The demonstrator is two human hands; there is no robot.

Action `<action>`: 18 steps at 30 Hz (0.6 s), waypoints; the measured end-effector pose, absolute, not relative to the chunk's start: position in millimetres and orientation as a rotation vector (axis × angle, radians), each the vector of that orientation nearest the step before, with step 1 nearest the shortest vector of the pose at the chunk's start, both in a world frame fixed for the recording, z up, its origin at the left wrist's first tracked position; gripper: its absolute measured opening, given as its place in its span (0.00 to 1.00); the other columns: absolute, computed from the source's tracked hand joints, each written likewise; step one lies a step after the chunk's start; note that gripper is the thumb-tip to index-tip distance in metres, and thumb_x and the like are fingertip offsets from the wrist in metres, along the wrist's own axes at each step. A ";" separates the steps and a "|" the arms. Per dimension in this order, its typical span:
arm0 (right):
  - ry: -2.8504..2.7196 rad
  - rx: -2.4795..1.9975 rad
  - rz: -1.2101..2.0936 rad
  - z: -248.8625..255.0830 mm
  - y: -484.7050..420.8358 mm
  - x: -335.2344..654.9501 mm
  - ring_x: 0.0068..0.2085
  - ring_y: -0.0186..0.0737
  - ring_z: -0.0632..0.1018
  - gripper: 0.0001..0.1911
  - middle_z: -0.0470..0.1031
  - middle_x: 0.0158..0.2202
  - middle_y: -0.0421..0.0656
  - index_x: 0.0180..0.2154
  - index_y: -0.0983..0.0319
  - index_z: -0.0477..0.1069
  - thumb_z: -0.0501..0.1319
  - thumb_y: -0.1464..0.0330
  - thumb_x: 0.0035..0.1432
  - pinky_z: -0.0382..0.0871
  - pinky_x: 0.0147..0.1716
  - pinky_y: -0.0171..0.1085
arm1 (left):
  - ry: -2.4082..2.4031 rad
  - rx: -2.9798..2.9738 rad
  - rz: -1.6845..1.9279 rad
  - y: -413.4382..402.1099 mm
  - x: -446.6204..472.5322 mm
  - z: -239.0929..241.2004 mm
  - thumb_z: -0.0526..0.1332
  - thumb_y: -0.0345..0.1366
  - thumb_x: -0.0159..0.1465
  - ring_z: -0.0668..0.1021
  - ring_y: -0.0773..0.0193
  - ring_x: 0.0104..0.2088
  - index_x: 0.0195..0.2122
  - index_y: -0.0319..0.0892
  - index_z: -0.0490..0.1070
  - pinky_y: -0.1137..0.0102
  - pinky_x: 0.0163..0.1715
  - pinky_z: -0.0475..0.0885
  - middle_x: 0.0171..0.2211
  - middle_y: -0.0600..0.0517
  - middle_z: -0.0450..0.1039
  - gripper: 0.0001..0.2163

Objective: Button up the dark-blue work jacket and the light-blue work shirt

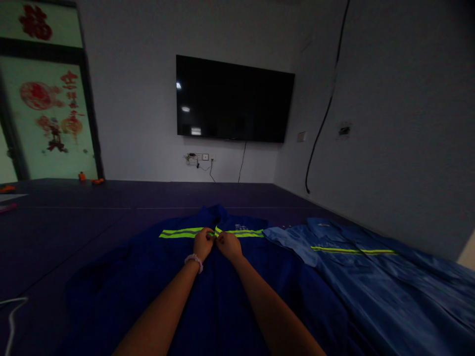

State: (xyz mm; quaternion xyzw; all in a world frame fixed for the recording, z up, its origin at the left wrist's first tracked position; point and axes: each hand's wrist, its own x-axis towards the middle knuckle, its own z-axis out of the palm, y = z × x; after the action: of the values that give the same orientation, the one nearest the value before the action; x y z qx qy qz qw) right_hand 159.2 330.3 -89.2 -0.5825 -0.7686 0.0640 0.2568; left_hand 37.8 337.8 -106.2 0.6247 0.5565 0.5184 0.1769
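A dark blue work jacket (148, 277) lies spread flat on the dark table (55, 232) in front of me, with a yellow-green reflective stripe (178, 232) across its chest. My left hand (202, 244), with a pale bracelet at the wrist, and my right hand (229, 245) are side by side at the middle of the chest. Both are closed in a pinch on the jacket's front edges, right below the stripe. What lies between the fingertips is too small to make out.
A lighter blue jacket (371, 282) with a similar stripe lies to the right, along the wall. A black television (233, 99) hangs on the far wall above a socket with cables. Small orange items (97, 181) sit at the table's far left. A white cable (11, 316) lies near left.
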 end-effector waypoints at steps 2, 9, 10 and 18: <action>-2.085 -1.576 0.178 -89.2 330.3 159.4 0.34 0.36 0.75 0.08 0.77 0.32 0.42 0.33 0.60 0.74 0.56 0.69 0.54 0.58 0.27 0.30 | 1.570 1.771 1.466 337.2 38.0 -105.8 0.59 0.23 0.53 0.73 0.71 0.24 0.33 0.38 0.70 0.76 0.27 0.66 0.22 0.56 0.70 0.08; -2.079 -1.568 0.180 -89.5 330.7 159.5 0.35 0.36 0.76 0.07 0.77 0.32 0.41 0.32 0.60 0.73 0.56 0.68 0.53 0.56 0.27 0.30 | 1.571 1.785 1.463 336.5 37.8 -104.4 0.58 0.20 0.52 0.74 0.70 0.26 0.33 0.38 0.70 0.76 0.28 0.66 0.24 0.55 0.71 0.10; -2.077 -1.569 0.181 -89.5 330.6 159.6 0.35 0.36 0.76 0.07 0.77 0.32 0.41 0.32 0.60 0.73 0.56 0.68 0.53 0.56 0.27 0.30 | 1.573 1.787 1.462 336.5 37.6 -104.2 0.57 0.19 0.52 0.74 0.70 0.26 0.34 0.38 0.70 0.76 0.28 0.66 0.24 0.55 0.71 0.11; -2.069 -1.576 0.191 -88.0 329.0 159.8 0.35 0.36 0.75 0.08 0.77 0.33 0.42 0.34 0.60 0.73 0.56 0.67 0.55 0.56 0.27 0.30 | 1.584 1.796 1.455 337.4 36.6 -105.0 0.56 0.18 0.52 0.73 0.70 0.27 0.33 0.38 0.70 0.76 0.29 0.66 0.26 0.54 0.72 0.12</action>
State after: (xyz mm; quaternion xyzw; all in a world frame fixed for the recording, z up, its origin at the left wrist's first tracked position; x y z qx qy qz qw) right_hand 159.8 329.0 -88.0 -0.5829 -0.7653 0.0707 0.2637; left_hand 36.6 337.4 -105.0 0.6317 0.5571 0.5119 0.1689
